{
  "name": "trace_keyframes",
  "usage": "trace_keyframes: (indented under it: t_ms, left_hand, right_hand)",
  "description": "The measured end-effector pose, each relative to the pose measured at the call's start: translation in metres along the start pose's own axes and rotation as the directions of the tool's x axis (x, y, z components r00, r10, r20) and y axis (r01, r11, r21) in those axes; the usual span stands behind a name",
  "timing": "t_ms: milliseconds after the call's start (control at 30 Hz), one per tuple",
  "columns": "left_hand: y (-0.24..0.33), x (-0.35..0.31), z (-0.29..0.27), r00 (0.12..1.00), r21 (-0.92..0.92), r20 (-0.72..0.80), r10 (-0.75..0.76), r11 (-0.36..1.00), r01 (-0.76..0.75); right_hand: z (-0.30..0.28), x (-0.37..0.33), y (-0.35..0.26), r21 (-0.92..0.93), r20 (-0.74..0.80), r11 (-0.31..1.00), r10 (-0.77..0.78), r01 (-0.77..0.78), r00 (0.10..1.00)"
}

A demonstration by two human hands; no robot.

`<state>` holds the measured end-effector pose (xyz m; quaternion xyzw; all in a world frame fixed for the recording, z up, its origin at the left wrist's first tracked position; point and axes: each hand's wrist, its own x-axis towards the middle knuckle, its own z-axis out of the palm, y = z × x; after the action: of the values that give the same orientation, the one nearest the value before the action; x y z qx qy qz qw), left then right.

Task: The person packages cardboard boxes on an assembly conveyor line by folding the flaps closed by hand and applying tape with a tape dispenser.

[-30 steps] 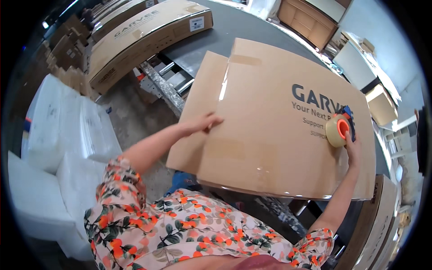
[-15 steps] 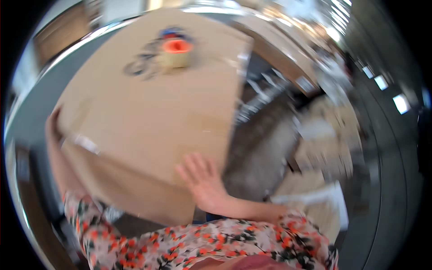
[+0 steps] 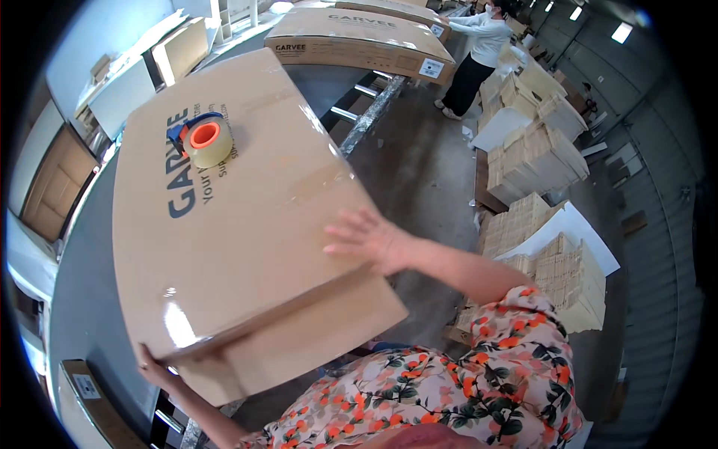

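Observation:
A large brown cardboard box (image 3: 254, 254) with dark print lies on the grey conveyor in front of me. Its near end shows a flat side panel facing me. My left hand (image 3: 155, 369) is at the near left corner, curled round the edge, with some fingers hidden by the box. Spread and flat, my right hand (image 3: 370, 239) rests on the top near the right edge. Farther up the top sits a tape dispenser (image 3: 206, 140), blue, with a roll of yellowish clear tape on an orange core.
More cardboard boxes (image 3: 366, 45) lie ahead on the roller conveyor (image 3: 366, 116). To the right, stacks of pale board pieces (image 3: 535, 161) stand on the floor. A person (image 3: 482, 49) in a white top stands far ahead. Another carton (image 3: 86, 396) leans at the lower left.
The view has swung and sharpened. The box now sits turned, with its near end closer to me. My left hand shows at its near left corner; my right lies nearer its right edge.

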<state>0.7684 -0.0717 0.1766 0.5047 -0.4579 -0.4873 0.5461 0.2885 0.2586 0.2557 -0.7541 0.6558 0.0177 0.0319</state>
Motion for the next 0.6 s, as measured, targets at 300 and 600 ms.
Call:
trace_keyframes:
  t_ms: [300,600]
  left_hand:
    - [0.050,-0.223,0.192,0.299,0.301,0.926,0.229,0.026,-0.953]
    - [0.040,-0.241,0.229,0.284,0.332,0.925,0.255,-0.173,-0.927]
  right_hand:
    - [0.009,-0.045,0.082,-0.058,-0.159,0.974,0.206,-0.217,0.966]
    - [-0.005,-0.098,0.179,0.920,-0.078,-0.100,0.900,0.378,0.429]
